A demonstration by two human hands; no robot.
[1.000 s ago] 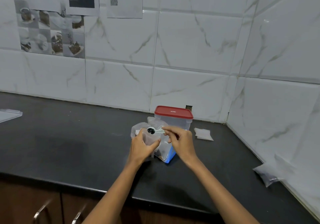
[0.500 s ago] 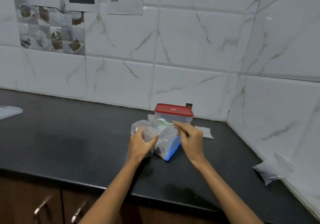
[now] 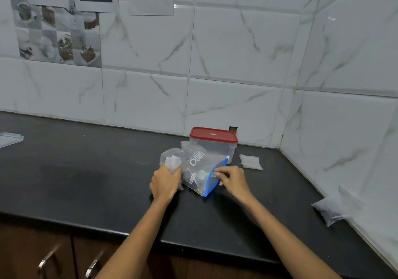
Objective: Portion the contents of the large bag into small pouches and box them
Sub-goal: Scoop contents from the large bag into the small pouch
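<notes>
Head view, large bag (image 3: 199, 166) — "URGO" print

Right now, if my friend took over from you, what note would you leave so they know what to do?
Left hand grips a small clear pouch, mouth up, beside the large bag.
Right hand pinches the scoop's handle; the scoop is inside the large bag, through its blue-edged mouth.
The box stands behind the bag, its red lid on.
Done: one filled pouch lies by the right wall.
Flat pouches wait right of the box.
Left: scoop into the held pouch, fill the rest, open the box and put them in.
</notes>
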